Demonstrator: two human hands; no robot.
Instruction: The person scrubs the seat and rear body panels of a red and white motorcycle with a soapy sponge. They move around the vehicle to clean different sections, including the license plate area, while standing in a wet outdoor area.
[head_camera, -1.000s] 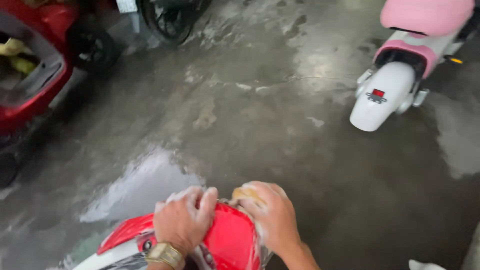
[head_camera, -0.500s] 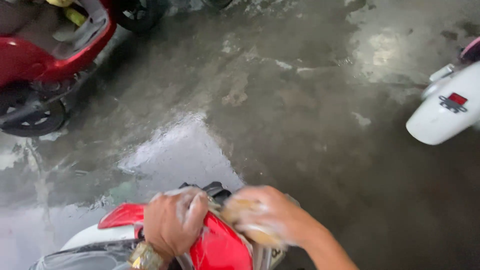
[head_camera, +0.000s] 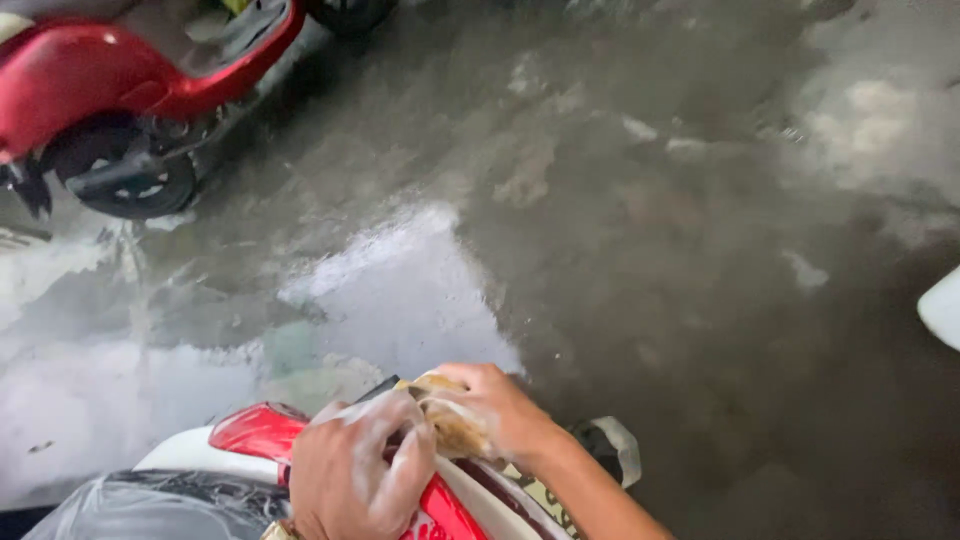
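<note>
Right hand (head_camera: 495, 410) closed around a soggy yellow sponge (head_camera: 445, 425), pressed on the glossy red scooter (head_camera: 255, 435). Sudsy left hand (head_camera: 360, 475) curled beside it, touching the sponge; grasp unclear. Wet concrete floor (head_camera: 650, 250).

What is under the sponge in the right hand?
The right hand presses a yellowish sponge on the red and white scooter body. The soapy left hand rests beside it on the red panel. The spot under the sponge is covered by it and the fingers.
</note>
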